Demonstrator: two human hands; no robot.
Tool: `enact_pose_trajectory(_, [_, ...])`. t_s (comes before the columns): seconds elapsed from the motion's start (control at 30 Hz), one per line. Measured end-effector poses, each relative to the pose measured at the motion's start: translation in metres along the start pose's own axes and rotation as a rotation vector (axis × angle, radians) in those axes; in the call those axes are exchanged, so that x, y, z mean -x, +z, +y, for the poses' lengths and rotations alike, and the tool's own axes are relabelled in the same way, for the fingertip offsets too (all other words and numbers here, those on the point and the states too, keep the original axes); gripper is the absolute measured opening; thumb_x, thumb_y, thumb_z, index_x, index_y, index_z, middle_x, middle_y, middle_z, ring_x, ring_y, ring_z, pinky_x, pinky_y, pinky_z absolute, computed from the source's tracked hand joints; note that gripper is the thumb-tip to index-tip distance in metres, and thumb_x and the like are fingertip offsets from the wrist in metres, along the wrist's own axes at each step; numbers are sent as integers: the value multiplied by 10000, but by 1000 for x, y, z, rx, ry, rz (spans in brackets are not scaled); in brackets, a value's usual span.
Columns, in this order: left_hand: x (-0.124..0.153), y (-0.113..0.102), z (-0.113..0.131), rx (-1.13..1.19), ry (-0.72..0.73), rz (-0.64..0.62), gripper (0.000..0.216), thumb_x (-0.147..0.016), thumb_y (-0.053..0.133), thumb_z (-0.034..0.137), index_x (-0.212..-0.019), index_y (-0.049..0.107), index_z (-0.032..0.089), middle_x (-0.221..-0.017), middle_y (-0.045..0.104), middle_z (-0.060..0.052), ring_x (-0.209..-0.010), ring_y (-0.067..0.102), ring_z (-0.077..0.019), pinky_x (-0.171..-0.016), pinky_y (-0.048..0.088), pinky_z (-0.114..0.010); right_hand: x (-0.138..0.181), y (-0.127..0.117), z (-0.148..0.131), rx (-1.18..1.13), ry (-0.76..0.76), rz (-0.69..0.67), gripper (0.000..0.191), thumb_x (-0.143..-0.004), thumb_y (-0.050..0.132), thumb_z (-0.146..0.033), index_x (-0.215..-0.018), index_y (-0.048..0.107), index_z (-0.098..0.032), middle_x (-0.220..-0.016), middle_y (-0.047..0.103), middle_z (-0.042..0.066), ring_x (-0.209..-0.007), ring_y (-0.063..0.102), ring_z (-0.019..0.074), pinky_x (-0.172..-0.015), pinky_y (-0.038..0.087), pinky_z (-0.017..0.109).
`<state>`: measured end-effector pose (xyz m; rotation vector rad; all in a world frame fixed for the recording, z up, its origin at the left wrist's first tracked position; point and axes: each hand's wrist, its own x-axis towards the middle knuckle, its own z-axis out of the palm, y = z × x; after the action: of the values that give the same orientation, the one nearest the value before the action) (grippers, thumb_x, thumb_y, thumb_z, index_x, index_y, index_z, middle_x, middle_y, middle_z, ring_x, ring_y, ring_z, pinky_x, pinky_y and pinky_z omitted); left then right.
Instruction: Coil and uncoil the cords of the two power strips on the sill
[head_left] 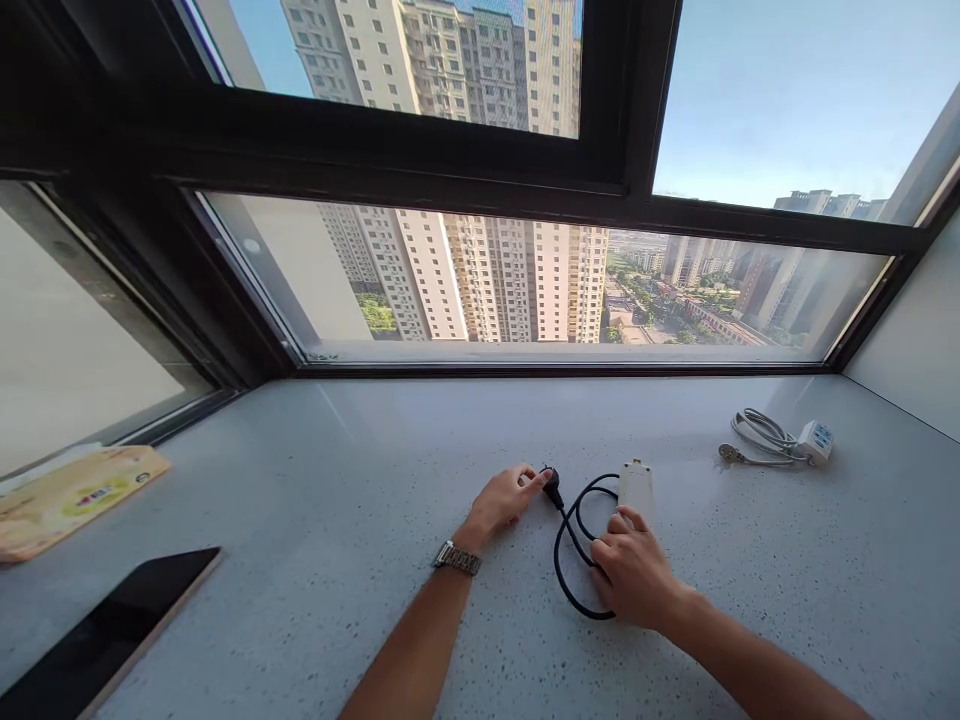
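Black cord (pixel 557 565), loosely looped
Left grip (pixel 506 500) pinches its plug (pixel 553 487), likely steadying that end; right grip (pixel 634 570) overlaps the white block (pixel 636 487), its exact hold unclear.

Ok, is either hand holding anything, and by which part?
The left hand pinches the plug by its head. The right hand is at the near end of the white block, over the cord; its grip is hidden.

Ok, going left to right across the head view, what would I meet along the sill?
Tablet → metal-banded wristwatch → left hand → black plug → white block → gray plug → white extension socket.
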<state>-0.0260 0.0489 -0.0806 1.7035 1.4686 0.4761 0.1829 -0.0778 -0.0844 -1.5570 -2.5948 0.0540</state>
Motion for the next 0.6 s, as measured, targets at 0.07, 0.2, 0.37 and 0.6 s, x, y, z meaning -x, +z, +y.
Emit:
enact_pose_trajectory(0.07, [2, -4, 1, 53, 7, -50, 847, -597, 475, 877, -1013, 615, 153, -689, 608, -29, -493, 575, -162, -425, 394, -238, 17, -1, 17, -22, 21, 20, 164, -882, 550, -234, -737, 606, -185, -759, 676, 39, -883, 567, 206, -1040, 276, 410])
enact_pose_trajectory(0.2, [1, -10, -1, 155, -19, -97, 947, -555, 381, 938, -1022, 583, 140, -718, 584, -22, -502, 586, -146, -442, 428, -233, 57, -3, 50, -94, 48, 75, 185, -861, 568, -218, -677, 561, -206, -699, 633, -16, -849, 561, 174, -1083, 239, 421])
enact_pose_trajectory(0.37, [-2, -7, -4, 210, -52, -70, 872, -575, 408, 916, -963, 564, 151, -668, 551, 6, -462, 563, -127, -423, 416, -223, 107, -11, 88, -91, 95, 58, 181, -811, 555, -171, -638, 522, -213, -657, 591, -28, -786, 564, 171, -1103, 229, 481])
enact_pose_trajectory(0.6, [-4, -3, -6, 214, -82, -40, 756, -625, 474, 846, -921, 564, 156, -650, 535, 16, -433, 538, -108, -398, 381, -206, 171, -20, 157, -113, 190, -39, 249, -851, 499, -323, -618, 556, -256, -654, 613, 11, -713, 577, 211, -1094, 254, 531])
